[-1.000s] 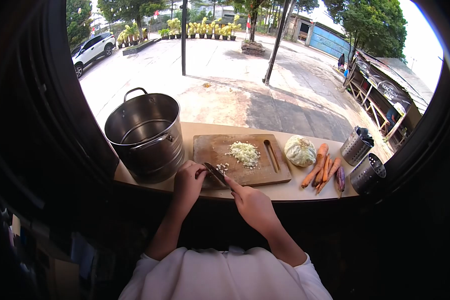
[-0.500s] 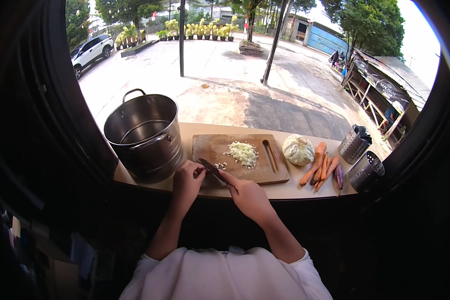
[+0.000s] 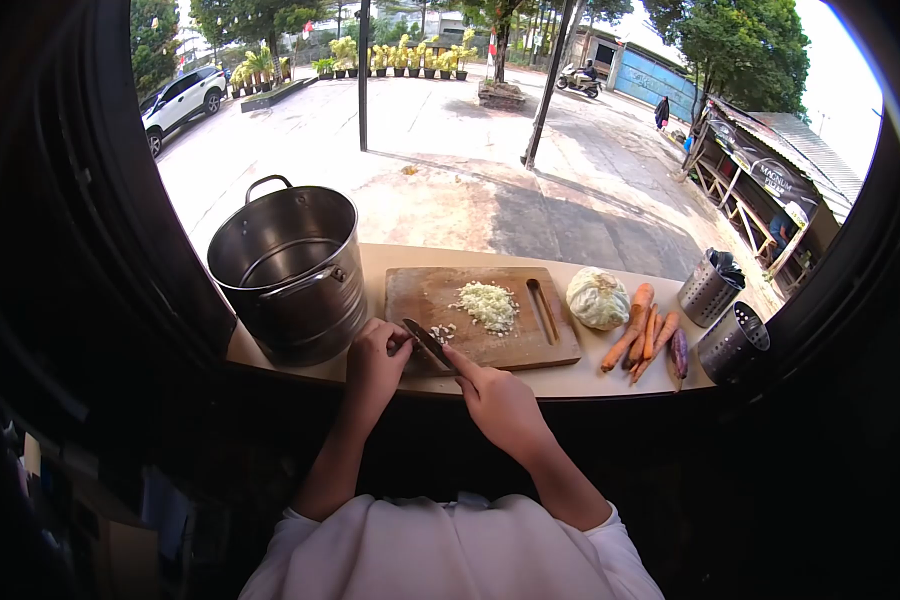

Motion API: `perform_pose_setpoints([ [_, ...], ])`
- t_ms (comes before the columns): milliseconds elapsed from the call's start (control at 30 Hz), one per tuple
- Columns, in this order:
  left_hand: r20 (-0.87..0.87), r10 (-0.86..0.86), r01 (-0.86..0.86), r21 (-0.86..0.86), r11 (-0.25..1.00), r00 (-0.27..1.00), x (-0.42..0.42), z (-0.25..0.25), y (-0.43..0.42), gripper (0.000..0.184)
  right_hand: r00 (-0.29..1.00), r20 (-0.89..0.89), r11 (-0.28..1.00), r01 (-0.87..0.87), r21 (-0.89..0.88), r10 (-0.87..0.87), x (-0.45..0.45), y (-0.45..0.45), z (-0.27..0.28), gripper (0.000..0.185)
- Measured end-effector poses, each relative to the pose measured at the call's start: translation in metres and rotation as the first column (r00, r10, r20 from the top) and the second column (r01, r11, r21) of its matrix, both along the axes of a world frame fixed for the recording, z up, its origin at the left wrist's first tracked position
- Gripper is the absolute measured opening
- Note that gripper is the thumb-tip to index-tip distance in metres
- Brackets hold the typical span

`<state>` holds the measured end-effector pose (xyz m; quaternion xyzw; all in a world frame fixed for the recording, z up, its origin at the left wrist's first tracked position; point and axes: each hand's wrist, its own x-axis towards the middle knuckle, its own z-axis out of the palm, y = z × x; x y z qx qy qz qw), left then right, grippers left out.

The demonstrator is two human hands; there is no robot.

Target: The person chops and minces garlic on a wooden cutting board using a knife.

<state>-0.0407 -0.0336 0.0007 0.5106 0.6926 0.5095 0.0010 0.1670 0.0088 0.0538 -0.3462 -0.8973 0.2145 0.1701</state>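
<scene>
My right hand (image 3: 492,392) is closed around the handle of a knife (image 3: 429,344), whose blade points up and to the left over the near left part of a wooden cutting board (image 3: 415,295). Beside the blade tip, my left hand (image 3: 378,352) has its fingers curled in a pinch; whatever is between them is too small to make out. A few small pale pieces (image 3: 444,331) lie by the blade. Farther back on the board sits a heap of finely chopped pale bits (image 3: 488,307), left of the board's slot.
A large metal pot (image 3: 300,290) stands left of the board. To the right are a cabbage (image 3: 598,299), several carrots (image 3: 638,335), a purple root or pod (image 3: 679,353) and two perforated metal holders (image 3: 711,288). The counter (image 3: 372,262) ends just in front of me.
The knife blade has shifted slightly away from my left fingers, to the right. My left hand stays almost where it was. In the background a motorbike with a rider has come into view.
</scene>
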Motion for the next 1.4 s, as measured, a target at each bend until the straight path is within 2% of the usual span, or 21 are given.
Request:
perform_pose_setpoints([
  [200, 0.022, -0.011, 0.011, -0.014, 1.0, 1.0, -0.002, 0.0, 0.0, 0.01, 0.999, 0.053, 1.0, 0.006, 0.016, -0.007, -0.006, -0.003, 0.001, 0.045],
  [300, 0.019, -0.013, 0.013, -0.016, 1.0, 1.0, -0.002, -0.002, 0.001, 0.01, 1.0, 0.0, 1.0, 0.004, 0.011, -0.004, -0.011, -0.001, -0.004, 0.044],
  [400, 0.021, -0.019, 0.019, -0.005, 1.0, 1.0, -0.001, -0.002, -0.001, 0.01, 0.994, -0.104, 0.994, -0.04, -0.099, 0.03, -0.009, 0.01, -0.001, 0.044],
  [600, -0.009, -0.016, 0.016, -0.004, 1.0, 1.0, -0.002, -0.003, 0.0, 0.01, 0.988, -0.155, 0.997, -0.024, -0.068, 0.013, -0.005, 0.005, -0.002, 0.044],
  [1100, -0.013, -0.016, 0.016, -0.019, 1.0, 1.0, 0.003, 0.004, -0.003, 0.012, 0.998, -0.058, 1.0, -0.009, -0.013, 0.008, -0.008, -0.001, -0.009, 0.045],
  [1200, -0.016, -0.002, 0.001, -0.024, 1.0, 1.0, 0.002, 0.002, -0.001, 0.013, 0.998, -0.048, 0.997, -0.037, 0.071, 0.041, -0.007, 0.002, -0.018, 0.048],
  [1400, -0.006, 0.002, -0.002, -0.034, 0.999, 1.0, 0.002, 0.003, -0.001, 0.013, 0.996, -0.087, 1.0, 0.01, -0.004, -0.01, -0.004, -0.001, 0.0, 0.046],
])
